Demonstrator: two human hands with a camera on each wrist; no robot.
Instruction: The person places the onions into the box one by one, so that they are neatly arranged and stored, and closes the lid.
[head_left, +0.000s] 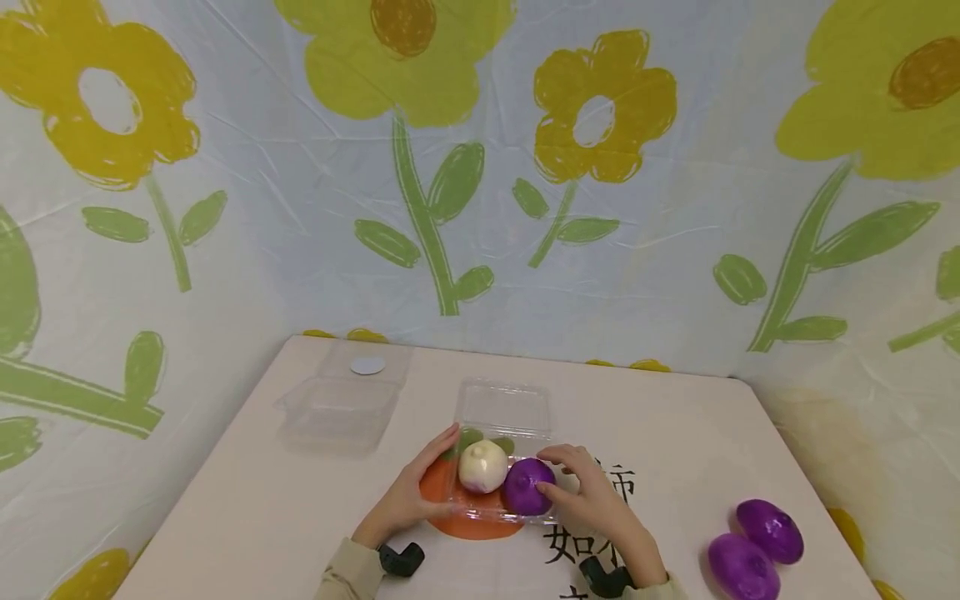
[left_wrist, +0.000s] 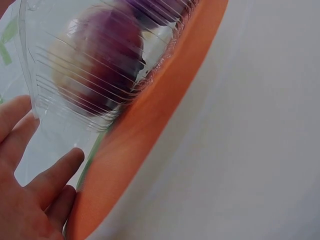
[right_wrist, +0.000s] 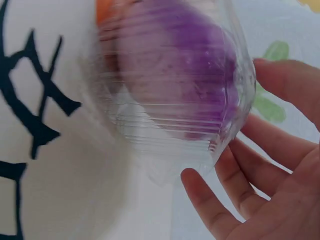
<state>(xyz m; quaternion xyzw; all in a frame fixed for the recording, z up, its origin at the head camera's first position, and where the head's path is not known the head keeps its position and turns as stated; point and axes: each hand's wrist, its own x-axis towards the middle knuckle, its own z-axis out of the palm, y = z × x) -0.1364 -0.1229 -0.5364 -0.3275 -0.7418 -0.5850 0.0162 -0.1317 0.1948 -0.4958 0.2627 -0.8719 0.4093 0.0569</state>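
Observation:
In the head view a clear plastic clamshell box (head_left: 487,514) lies on the table with its lid (head_left: 504,406) folded back. A whitish onion (head_left: 483,467), purple on one side in the left wrist view, sits in its left half. The purple onion (head_left: 527,487) fills the right half. My left hand (head_left: 408,492) holds the box's left end, thumb at the front corner, a finger at the back one. On the right, my right hand (head_left: 585,492) has thumb and forefinger at the purple onion. Its other fingers (right_wrist: 275,140) reach along the box's outer wall.
Another clear plastic container (head_left: 345,412), with a white oval label (head_left: 367,365), stands open at the back left. Two more purple onions (head_left: 744,567) (head_left: 769,531) lie at the table's right edge. The tablecloth (head_left: 645,425) has an orange print and black characters.

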